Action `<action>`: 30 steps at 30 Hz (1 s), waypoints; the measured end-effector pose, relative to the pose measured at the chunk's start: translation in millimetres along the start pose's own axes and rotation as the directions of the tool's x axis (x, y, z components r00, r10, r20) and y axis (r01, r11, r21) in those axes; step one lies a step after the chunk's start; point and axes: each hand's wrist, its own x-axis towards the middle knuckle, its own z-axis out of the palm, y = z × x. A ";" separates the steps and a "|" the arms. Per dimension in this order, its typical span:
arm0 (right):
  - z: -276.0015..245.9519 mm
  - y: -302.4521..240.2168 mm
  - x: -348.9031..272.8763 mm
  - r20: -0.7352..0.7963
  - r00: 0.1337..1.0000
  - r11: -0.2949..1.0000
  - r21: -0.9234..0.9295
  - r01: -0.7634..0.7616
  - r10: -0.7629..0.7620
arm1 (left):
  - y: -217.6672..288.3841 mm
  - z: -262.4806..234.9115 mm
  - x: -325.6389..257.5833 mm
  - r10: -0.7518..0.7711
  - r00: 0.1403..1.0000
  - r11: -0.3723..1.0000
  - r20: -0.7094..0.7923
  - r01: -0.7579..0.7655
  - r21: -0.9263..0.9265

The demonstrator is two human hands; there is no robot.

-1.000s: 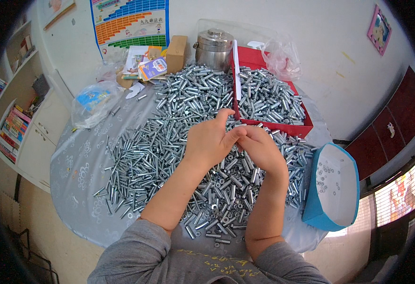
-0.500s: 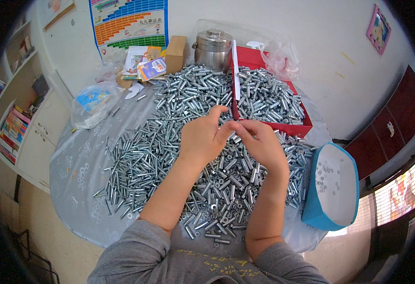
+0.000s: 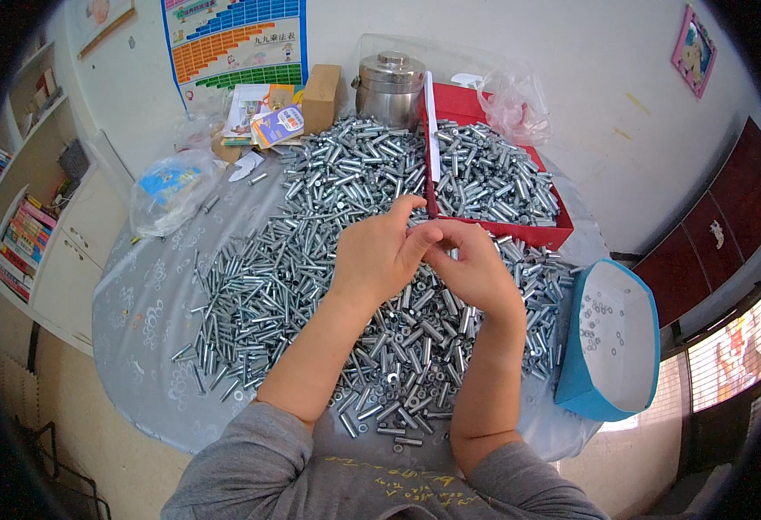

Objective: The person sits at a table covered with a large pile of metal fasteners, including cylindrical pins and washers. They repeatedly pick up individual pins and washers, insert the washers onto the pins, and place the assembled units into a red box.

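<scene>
Both my hands are up over the middle of the worktop (image 3: 150, 303), meeting just above the big heap of silvery bolts (image 3: 311, 260). My left hand (image 3: 378, 253) has its thumb stretched right toward the other hand, and my right hand (image 3: 476, 269) is curled in to meet it, fingers (image 3: 450, 238) bunched together at the tips. Whatever small piece sits between them is hidden by the fingers themselves, so I cannot tell what I'm pinching, only that both sets of fingers are drawn in close and touching each other, right at the near corner of the red tray (image 3: 536, 232). That tray, on the far right, is loaded with more bolts, with a white-edged flap (image 3: 432, 130) standing up along its left side. Loose bolts and small nuts lie directly under my wrists and spread near and left across the grey cloth. To the right, near the worktop's edge, a blue tub (image 3: 584, 390) with a white inside holds a scatter of little nuts. At the far side stand a steel pot (image 3: 387, 87), a cardboard box (image 3: 321, 95) and a clear plastic bag (image 3: 168, 186) off to the left.
</scene>
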 end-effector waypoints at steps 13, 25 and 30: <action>0.3 -0.9 -0.3 -0.065 0.998 0.992 -0.125 -0.034 0.026 | -4.8 4.3 -0.2 -0.077 0.996 0.996 0.050 0.075 0.051; -31.8 25.5 -7.5 -0.535 0.843 0.883 -0.423 -0.204 -0.061 | -35.6 -22.8 7.3 -0.388 0.895 0.831 -0.222 0.443 0.335; -24.6 20.9 3.3 -0.589 0.808 0.983 -0.159 -0.093 -0.019 | -23.6 -16.0 7.1 -0.356 0.933 0.894 -0.050 0.356 0.273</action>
